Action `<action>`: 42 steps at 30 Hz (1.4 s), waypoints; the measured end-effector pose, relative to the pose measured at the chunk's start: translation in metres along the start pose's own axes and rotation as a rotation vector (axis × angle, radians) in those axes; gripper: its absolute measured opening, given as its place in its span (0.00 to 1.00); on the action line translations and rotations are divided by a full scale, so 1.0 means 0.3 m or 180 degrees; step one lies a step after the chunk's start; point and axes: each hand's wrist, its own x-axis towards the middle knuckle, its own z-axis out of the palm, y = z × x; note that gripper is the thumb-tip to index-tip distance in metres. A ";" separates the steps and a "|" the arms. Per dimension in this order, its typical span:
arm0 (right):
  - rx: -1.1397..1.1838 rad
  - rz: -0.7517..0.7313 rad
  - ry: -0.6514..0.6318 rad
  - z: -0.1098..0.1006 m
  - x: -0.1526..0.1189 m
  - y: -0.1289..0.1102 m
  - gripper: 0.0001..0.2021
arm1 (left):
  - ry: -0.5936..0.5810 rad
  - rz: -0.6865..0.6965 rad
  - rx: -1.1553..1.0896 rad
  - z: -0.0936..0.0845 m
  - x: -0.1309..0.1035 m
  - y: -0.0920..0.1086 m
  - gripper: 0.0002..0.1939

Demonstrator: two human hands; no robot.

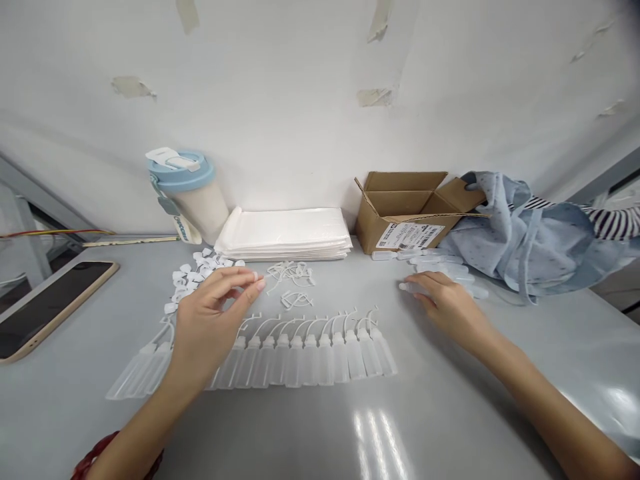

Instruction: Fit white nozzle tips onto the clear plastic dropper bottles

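My left hand (213,310) hovers over the row of bottles, thumb and index finger pinched together. A tiny white bit shows at those fingertips, too small to name. At the right, my right hand (445,303) closes its fingers on a small translucent plastic bottle (404,287), whose neck end pokes out leftward. Under and beside my left hand lies a row of similar bottles (310,360) with white caps and thin looped straps; my wrist hides part of it. White caps (183,277) are heaped left of that hand, and loose white straps (293,272) lie just right of its fingertips.
Behind are a stack of white sheets or pouches (290,233) and a blue-lidded cup (193,193). An open cardboard box (395,213) stands beside blue cloth (490,247); more bottles (450,267) lie before it. A phone (55,300) rests on the grey table (280,433) at left.
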 end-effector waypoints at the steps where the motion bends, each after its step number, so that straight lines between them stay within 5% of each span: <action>1: -0.0022 0.0072 0.0009 -0.004 0.001 -0.003 0.17 | 0.0066 -0.0003 -0.0077 -0.002 -0.002 0.010 0.05; 5: -0.0038 0.0300 0.0319 -0.034 0.000 -0.030 0.14 | 0.0040 -0.0320 -0.0463 -0.014 -0.020 0.055 0.05; 10: 0.0442 -0.0116 0.0730 -0.087 -0.004 -0.146 0.11 | -0.0451 -0.1015 -0.1072 -0.020 -0.050 0.079 0.10; 17: 0.0973 -0.1027 0.1358 -0.070 -0.024 -0.330 0.14 | -0.1739 -0.0893 -0.2447 0.007 -0.116 0.099 0.11; 24: 0.1590 -0.1633 0.0916 -0.047 -0.117 -0.409 0.19 | -0.2576 -0.1141 -0.2111 0.027 -0.163 0.111 0.06; 42: 0.1490 -0.1807 0.0917 -0.076 -0.139 -0.406 0.16 | -0.3053 -0.2117 -0.2271 0.063 -0.188 0.160 0.15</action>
